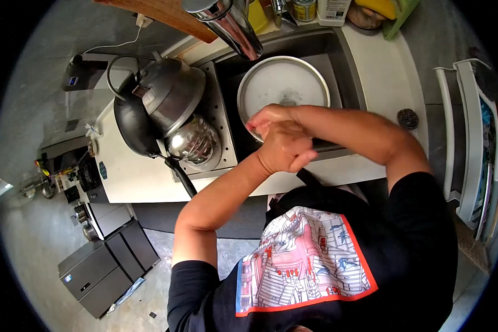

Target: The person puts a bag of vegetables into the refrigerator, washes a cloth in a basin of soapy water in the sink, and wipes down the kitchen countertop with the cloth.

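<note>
Far left, low down: dark grey fridge (102, 271) on the grey floor. Next, pale worktop (128, 178), running along the wall and around the sink. On its left part, black pan (131, 124) tipped up against a grey metal pot (176, 91), with a long black handle pointing down towards the left forearm. Just below the pot, shiny metal bowl (193, 141), resting on a metal drainboard (225, 135) with rows of small holes.

Centre: chrome tap (232, 30), high over the back of the dark sink (229, 83). Inside the sink, round basin (283, 58) with a metal rim, pale within, and a grey patch near the middle. Over the near rim of the basin, right hand (268, 117), bent at the wrist, fingers partly hidden. Pressed against it on the near side, left hand (285, 148), fingers curled, one digit sticking out to the right. With the fingers so overlapped, impossible to tell the full opening of either hand or any object held between them. Below, black shirt (307, 260) with a red-edged print.

Right: behind the sink, small can (304, 10) beside a white bottle (333, 12); on the worktop, dark round scourer (408, 119); at the far edge, white rack (466, 138).
</note>
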`<action>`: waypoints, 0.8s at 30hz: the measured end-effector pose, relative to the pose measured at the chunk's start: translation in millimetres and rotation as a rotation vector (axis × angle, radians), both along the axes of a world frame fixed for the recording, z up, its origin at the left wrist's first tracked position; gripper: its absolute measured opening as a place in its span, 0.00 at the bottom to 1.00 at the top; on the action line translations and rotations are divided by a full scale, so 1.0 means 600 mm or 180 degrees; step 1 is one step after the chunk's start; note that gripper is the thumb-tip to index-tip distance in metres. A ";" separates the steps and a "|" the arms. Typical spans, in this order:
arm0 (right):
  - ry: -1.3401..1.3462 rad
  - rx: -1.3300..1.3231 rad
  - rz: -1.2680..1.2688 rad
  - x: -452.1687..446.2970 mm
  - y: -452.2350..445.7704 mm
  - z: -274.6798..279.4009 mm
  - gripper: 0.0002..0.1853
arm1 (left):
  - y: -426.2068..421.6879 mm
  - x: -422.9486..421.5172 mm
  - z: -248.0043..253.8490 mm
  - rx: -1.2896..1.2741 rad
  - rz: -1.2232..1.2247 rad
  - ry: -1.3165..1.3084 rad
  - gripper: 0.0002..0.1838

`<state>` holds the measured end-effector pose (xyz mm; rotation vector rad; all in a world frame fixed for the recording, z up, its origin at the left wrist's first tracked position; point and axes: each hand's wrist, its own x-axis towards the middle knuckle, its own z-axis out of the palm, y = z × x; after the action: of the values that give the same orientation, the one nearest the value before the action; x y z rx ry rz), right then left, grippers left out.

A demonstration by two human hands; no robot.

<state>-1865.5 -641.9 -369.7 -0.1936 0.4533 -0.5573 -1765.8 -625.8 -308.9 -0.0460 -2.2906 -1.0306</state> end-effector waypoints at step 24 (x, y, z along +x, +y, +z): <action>0.3785 -0.0439 -0.2121 -0.047 0.160 -0.112 0.22 | -0.086 0.049 -0.032 0.3246 0.1492 0.0759 0.16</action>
<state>-1893.7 -546.1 -437.0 -0.5152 1.6729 -1.1068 -1736.4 -677.3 -327.9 0.6988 -1.2570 -1.6677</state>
